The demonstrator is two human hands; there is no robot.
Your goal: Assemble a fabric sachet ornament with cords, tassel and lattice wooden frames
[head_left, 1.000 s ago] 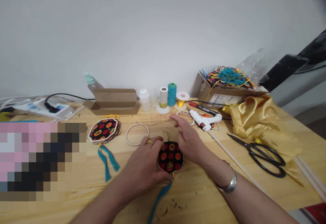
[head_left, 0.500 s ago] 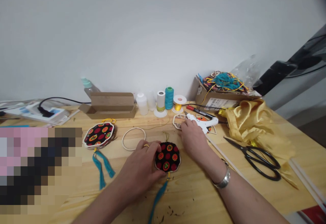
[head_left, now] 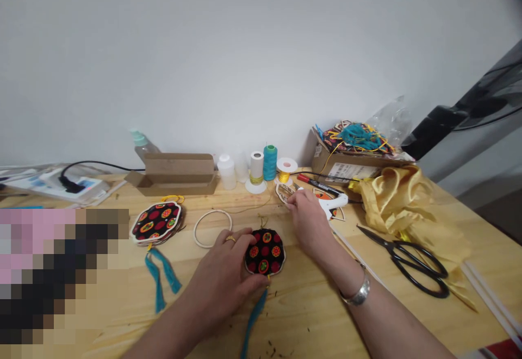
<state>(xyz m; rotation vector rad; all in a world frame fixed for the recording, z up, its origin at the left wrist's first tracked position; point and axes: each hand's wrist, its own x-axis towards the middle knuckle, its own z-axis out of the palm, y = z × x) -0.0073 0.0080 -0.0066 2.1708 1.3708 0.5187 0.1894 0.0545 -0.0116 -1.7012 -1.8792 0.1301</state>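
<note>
My left hand [head_left: 228, 264] grips the left edge of a black fabric ornament [head_left: 264, 253] with red and orange flower spots and a pale rim. The ornament lies on the wooden table, a teal tassel [head_left: 253, 321] trailing from its lower end. My right hand [head_left: 310, 220] has its fingers closed at the right edge of a small wooden lattice piece [head_left: 282, 191], which looks slightly tilted. Just behind that hand is a white glue gun [head_left: 336, 202], partly covered by it. A pale wooden ring [head_left: 196, 231] rests left of the ornament.
Similar ornaments [head_left: 157, 222] are stacked at left. Along the wall stand an open cardboard box [head_left: 179, 182], a white bottle [head_left: 227, 173], a teal thread cone [head_left: 269, 163] and a filled carton [head_left: 354, 171]. Black scissors [head_left: 416, 266] and gold cloth [head_left: 395, 201] lie at right.
My right hand's fingers have shifted slightly left onto the lattice piece, whose outline now looks narrower and tilted. My left hand keeps its hold on the ornament.
</note>
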